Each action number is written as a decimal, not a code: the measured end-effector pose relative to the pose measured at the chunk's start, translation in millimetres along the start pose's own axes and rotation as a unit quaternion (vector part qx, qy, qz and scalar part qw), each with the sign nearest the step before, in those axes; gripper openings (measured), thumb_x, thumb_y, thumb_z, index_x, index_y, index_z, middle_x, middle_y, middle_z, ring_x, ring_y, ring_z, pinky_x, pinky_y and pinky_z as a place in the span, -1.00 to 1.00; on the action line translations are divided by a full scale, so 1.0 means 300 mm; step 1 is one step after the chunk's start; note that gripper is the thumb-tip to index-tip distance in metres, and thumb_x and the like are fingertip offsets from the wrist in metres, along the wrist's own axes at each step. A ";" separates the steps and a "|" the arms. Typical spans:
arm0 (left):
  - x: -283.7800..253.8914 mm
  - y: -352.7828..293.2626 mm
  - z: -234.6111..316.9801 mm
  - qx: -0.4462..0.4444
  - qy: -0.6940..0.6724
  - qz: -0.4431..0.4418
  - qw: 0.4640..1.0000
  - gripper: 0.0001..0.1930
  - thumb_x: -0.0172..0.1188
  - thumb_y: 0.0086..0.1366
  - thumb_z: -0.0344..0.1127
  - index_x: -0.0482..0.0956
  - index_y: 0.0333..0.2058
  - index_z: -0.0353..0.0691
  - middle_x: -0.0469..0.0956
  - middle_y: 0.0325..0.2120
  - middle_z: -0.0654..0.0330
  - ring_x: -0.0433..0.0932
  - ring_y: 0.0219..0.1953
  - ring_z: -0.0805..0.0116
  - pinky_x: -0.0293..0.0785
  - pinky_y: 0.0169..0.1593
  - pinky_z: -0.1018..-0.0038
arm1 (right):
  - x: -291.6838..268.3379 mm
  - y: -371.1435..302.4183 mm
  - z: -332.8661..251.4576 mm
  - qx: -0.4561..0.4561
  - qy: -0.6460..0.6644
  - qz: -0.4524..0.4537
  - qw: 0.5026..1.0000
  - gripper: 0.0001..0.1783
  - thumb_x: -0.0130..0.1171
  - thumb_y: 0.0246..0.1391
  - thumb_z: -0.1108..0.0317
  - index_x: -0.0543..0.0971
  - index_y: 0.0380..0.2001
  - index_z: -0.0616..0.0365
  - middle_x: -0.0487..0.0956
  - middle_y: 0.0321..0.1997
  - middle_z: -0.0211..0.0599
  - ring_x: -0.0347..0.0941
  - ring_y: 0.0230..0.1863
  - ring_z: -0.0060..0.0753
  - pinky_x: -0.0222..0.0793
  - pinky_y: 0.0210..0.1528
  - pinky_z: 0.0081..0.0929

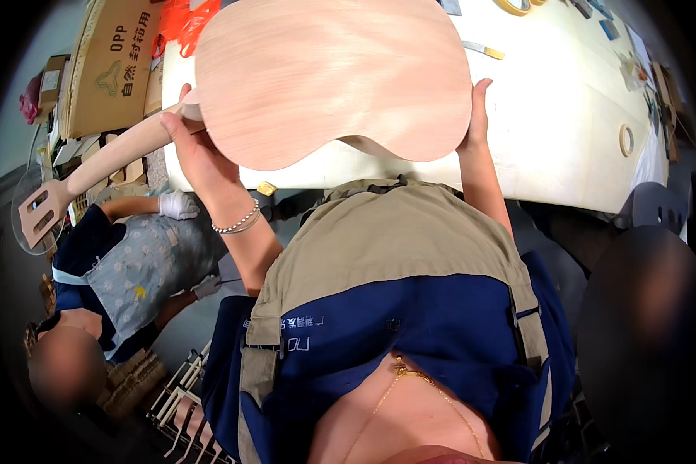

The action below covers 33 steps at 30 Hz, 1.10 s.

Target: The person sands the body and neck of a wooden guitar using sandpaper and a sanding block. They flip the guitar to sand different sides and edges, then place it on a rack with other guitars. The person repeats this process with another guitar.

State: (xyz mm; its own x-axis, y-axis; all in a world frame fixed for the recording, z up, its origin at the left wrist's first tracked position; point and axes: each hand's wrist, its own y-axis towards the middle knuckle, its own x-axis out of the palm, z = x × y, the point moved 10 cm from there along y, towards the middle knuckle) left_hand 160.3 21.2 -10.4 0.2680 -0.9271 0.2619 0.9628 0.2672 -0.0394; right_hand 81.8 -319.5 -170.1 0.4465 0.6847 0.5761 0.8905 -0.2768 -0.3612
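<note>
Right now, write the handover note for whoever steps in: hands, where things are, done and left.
Left hand: grips the unfinished wooden guitar where neck meets body.
Right hand: steadies the body's right edge, fingers behind it.
Guitar: held up above the white table, bare back toward the camera, neck and headstock pointing left past the table edge.
Table: tape rolls and small bits at the far right.
A seated co-worker in white gloves works to the left.
Done: guitar lifted and held by both hands.
Left: cannot tell from this view.
</note>
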 end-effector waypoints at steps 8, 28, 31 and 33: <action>0.039 -0.005 -0.022 -0.008 0.053 -0.035 0.998 -0.34 -0.28 0.35 0.13 0.17 0.16 -0.35 0.34 0.05 0.00 0.35 0.07 0.22 0.25 0.14 0.35 | -0.078 0.029 0.094 0.003 0.027 0.032 0.999 -0.12 -0.53 0.16 -0.30 0.13 0.20 0.31 0.26 0.21 -0.10 0.21 0.20 -0.28 0.15 0.19 -0.36; 0.113 -0.014 0.080 0.114 0.020 -0.213 0.970 -0.35 -0.35 0.36 0.10 -0.08 0.22 -0.29 0.46 -0.16 -0.10 0.46 -0.04 0.16 0.43 -0.01 0.35 | -0.126 0.058 0.194 -0.093 -0.123 -0.135 0.979 -0.08 0.36 -0.19 0.32 0.08 0.22 0.16 0.21 0.23 -0.24 0.16 0.23 -0.33 0.13 0.20 -0.30; 0.098 -0.017 0.090 0.121 0.071 -0.180 0.974 -0.32 -0.42 0.36 0.12 -0.11 0.22 -0.34 0.47 -0.18 -0.09 0.48 -0.09 0.21 0.44 -0.06 0.42 | -0.043 0.018 0.107 -0.133 -0.137 -0.095 0.977 -0.10 0.20 -0.03 0.10 -0.02 0.27 0.15 0.11 0.31 -0.11 0.06 0.30 -0.26 0.06 0.27 -0.25; 0.106 -0.025 0.100 0.130 0.082 -0.198 0.968 -0.31 -0.33 0.36 0.08 -0.14 0.21 -0.41 0.45 -0.14 -0.14 0.43 -0.03 0.11 0.41 0.00 0.35 | 0.003 -0.009 0.056 -0.186 -0.145 -0.101 0.966 -0.11 0.12 0.03 0.04 -0.07 0.28 0.15 0.08 0.32 -0.05 0.03 0.32 -0.22 0.02 0.29 -0.24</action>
State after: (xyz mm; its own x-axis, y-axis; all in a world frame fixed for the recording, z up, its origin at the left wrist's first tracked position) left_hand 160.7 -2.4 27.2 -0.0991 -0.9939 0.0489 0.9560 -0.0814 0.2818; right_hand 78.3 -306.8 -181.0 0.2641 0.8959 0.3573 0.9512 -0.3032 0.0569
